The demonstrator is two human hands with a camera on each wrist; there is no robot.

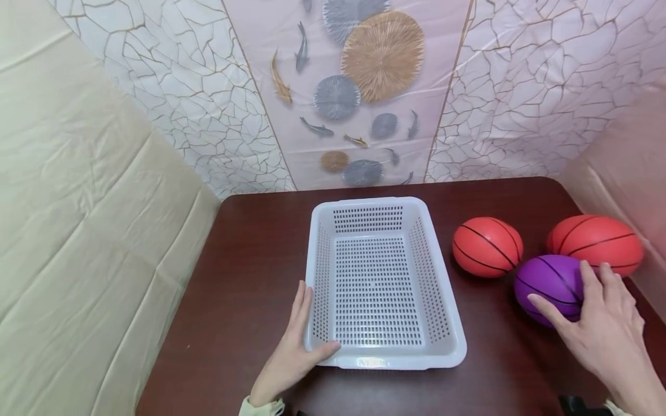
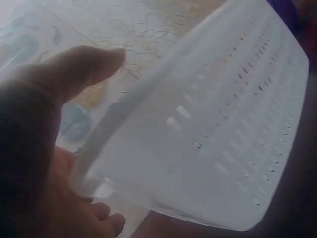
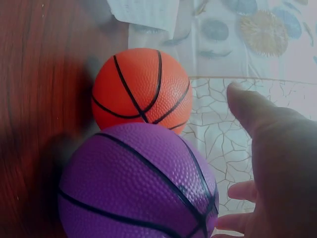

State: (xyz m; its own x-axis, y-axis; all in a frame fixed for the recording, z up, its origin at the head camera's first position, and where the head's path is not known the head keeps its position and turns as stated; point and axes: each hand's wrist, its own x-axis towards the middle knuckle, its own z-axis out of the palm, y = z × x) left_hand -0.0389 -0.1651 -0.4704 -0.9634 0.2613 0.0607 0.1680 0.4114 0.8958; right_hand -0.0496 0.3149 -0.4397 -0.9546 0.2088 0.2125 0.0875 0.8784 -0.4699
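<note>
A white perforated plastic basket (image 1: 455, 323) stands on the table, its inside bare. My left hand (image 1: 291, 344) is at its near left corner, fingers fairly straight along the left side and thumb over the near rim. In the left wrist view the thumb (image 2: 101, 64) stands up apart from the rim, and the fingertips show below it. A small purple basketball (image 1: 546, 283) sits at the right. Over its right side my right hand (image 1: 609, 318) is spread, thumb and fingers apart. The right wrist view shows fingertips right at the surface of the purple ball (image 3: 133, 183).
One red basketball (image 1: 486, 245) lies between the basket and the purple ball. Another red ball (image 1: 598, 240) lies behind the purple one, near the right-hand padded wall (image 1: 635, 179). The dark wooden table (image 1: 250, 248) ends at a patterned back wall (image 1: 208, 115) and a cream left wall (image 1: 104, 231).
</note>
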